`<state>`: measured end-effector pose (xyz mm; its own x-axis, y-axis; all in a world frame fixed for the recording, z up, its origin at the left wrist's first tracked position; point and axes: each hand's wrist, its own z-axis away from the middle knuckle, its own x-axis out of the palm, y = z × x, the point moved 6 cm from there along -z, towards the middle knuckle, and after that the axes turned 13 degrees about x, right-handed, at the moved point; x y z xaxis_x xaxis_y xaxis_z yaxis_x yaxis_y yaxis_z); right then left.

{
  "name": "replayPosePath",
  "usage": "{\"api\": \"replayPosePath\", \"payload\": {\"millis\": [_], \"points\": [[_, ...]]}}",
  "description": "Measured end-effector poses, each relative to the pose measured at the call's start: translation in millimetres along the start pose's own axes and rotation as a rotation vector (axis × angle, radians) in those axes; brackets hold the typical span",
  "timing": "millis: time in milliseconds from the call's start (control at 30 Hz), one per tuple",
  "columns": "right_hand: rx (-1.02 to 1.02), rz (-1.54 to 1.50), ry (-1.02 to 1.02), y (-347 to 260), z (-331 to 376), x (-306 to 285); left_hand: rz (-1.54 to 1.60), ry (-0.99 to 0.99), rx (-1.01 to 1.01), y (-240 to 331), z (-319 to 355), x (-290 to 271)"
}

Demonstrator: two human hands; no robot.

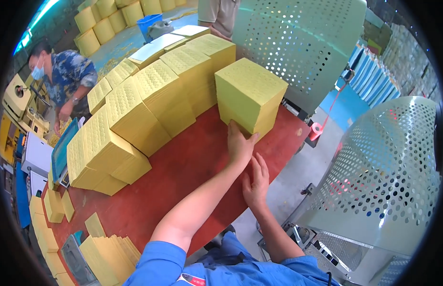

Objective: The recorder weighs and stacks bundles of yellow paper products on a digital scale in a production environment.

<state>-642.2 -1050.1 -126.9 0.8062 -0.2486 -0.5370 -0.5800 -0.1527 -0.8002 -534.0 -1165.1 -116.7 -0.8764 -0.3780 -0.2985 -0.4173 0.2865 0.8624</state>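
Two hands at a yellow paper block on the red bench

The right hand [256, 182] lies flat on the bench [183, 176] edge, fingers open, holding nothing. The left hand [239, 143] presses open fingers against the near side of the single yellow block [250, 93], which stands apart at the bench's right end. Farther left, a long row of stacked blocks [135, 105] is already lined up; this one seems not yet joined.

A red worktable [183, 171] fills the middle, with perforated grey metal machine covers [383, 181] at three o'clock and one o'clock, a blue floor [343, 107] between them, and yellow rolls [95, 26] at eleven o'clock.
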Motion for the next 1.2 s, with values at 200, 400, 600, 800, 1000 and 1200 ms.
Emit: {"api": "replayPosePath", "payload": {"millis": [200,400,600,800,1000,1200], "points": [[-0.096,0.042,0.045,-14,-1,3,-0.016,0.078,0.041,-8,-35,25],[-0.108,0.102,0.035,-15,-2,6,-0.082,0.095,-0.035,-7,-57,44],[-0.082,0.127,0.003,-12,-4,7,-0.095,0.058,-0.114,-3,-74,59],[-0.103,0.122,0.005,-10,1,7,-0.067,0.077,-0.113,7,-72,56],[-0.133,0.104,-0.007,-4,7,14,0.009,0.075,0.072,43,-4,26],[-0.269,0.22,0.089,-23,-3,24,0.346,-0.083,0.188,161,130,-89]]}}
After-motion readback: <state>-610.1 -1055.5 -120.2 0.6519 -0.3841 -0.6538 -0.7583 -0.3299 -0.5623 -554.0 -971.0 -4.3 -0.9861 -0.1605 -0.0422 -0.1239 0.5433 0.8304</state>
